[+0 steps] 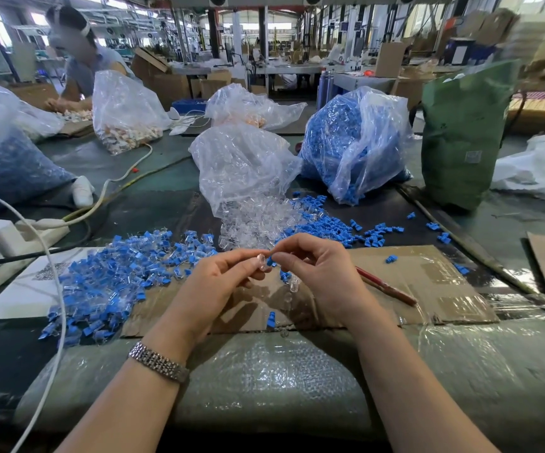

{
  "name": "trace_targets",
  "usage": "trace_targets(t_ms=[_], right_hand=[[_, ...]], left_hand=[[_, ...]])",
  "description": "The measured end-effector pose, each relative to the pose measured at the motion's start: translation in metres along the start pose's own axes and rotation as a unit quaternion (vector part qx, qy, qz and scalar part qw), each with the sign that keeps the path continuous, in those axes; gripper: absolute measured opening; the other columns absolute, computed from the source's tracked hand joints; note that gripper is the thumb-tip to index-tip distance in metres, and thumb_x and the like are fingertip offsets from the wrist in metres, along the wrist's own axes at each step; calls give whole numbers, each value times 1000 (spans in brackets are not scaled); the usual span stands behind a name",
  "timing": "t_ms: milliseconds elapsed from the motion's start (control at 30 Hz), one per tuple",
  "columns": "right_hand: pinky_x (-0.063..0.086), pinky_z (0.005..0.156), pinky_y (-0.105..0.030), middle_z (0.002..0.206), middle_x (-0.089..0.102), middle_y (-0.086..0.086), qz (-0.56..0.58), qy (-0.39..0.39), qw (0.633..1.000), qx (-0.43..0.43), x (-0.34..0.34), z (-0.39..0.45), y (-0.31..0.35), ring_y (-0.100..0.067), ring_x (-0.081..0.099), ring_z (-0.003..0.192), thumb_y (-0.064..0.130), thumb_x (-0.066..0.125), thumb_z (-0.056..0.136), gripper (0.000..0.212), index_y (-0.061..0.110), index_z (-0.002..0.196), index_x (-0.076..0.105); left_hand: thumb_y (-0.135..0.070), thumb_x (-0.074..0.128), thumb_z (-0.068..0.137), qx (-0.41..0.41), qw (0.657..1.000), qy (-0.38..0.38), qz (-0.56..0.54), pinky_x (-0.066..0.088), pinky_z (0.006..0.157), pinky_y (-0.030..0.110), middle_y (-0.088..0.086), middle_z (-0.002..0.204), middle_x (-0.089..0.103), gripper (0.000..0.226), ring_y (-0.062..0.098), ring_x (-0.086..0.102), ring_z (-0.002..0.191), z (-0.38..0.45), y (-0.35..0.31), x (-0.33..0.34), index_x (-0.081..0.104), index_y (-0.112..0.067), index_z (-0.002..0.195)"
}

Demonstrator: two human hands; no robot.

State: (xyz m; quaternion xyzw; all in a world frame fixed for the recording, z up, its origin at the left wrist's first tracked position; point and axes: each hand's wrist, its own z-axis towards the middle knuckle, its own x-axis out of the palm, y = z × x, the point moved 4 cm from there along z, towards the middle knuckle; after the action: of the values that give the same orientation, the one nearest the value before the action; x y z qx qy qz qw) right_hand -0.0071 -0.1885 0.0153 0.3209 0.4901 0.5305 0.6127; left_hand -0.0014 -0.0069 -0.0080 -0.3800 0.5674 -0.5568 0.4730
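Pinching clear cap (261,260) in left hand (218,289) and blue plug (270,261) in right hand (316,273), meeting just above cardboard (428,282) | judging partway: showing assembled pile (107,289) near left | leaving loose caps (251,220) and loose plugs (326,223) waiting far centre

Dark green table (166,178) under taped cardboard sheet (428,282), plastic bags (241,165), loose blue parts (107,282).

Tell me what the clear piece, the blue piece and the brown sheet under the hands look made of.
The clear piece, pinched by the left hand: likely hard glossy plastic, see-through with glints. The blue piece, in the right hand: probably moulded plastic, opaque, even colour, dull sheen. The brown sheet: cardboard, matt, partly under shiny clear tape or film.
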Motion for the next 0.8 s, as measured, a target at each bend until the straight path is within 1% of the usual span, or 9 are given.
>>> trace_targets(t_ms=[133,233,300,433,500,567,633,700,800], right_hand=[[55,80,-31,81,73,4,-13,-2,1000,-1,1,0,2,-3,61,71,12,75,89,6,14,94,77],[55,81,-36,80,72,6,-17,-5,1000,-3,1,-1,2,-2,60,70,12,74,89,6,14,94,76],[56,81,-38,80,73,7,-24,-5,1000,-4,1,-1,2,-2,61,71,13,74,90,6,16,94,76],[55,84,-44,83,73,3,-29,5,1000,-7,4,-1,1,-15,65,77,14,74,89,5,18,93,76],[56,84,-43,84,73,4,-35,12,999,-9,4,-2,1,-18,66,81,16,75,89,5,20,93,75],[57,82,-40,84,73,5,-39,17,999,-12,4,-1,0,-17,66,79,17,75,89,5,21,92,75],[57,78,-33,81,72,6,-35,26,999,-10,4,-1,-1,-13,64,74,18,75,89,7,24,91,75],[54,74,-25,79,71,9,-28,33,999,-6,2,-1,-2,-8,62,71,19,74,90,10,29,90,75],[53,72,-22,80,71,9,-31,36,999,-9,0,0,-1,-5,61,71,20,74,91,10,30,91,75]], left_hand=[[-37,66,89,-9,999,6,-39,56,89,34,9,108,76,28,24,70,101,1,1,1,78,-29,113],[-38,73,85,-14,997,20,-71,54,93,34,10,112,76,32,23,68,106,-1,0,1,77,-27,115],[-36,80,81,-22,996,29,-75,57,89,32,8,111,76,34,21,70,104,-2,-1,1,78,-27,114],[-23,79,74,-29,996,-1,-79,60,79,24,12,99,78,27,18,73,91,-2,-2,1,82,-22,101],[-22,79,73,-29,996,-5,-79,59,76,21,12,97,78,26,18,74,88,-2,-2,1,82,-21,99],[-22,79,74,-26,997,-5,-77,58,75,20,12,97,78,25,17,74,89,-2,-3,1,82,-21,99],[-22,78,75,-22,997,-4,-76,58,76,20,11,97,78,24,16,74,91,-1,-2,1,82,-21,99],[-22,78,76,-22,997,-3,-76,58,78,21,10,98,78,24,16,74,93,-1,-2,1,82,-21,100],[-26,78,76,-19,997,3,-73,58,79,22,8,100,78,26,16,73,95,-2,-2,0,81,-22,102]])
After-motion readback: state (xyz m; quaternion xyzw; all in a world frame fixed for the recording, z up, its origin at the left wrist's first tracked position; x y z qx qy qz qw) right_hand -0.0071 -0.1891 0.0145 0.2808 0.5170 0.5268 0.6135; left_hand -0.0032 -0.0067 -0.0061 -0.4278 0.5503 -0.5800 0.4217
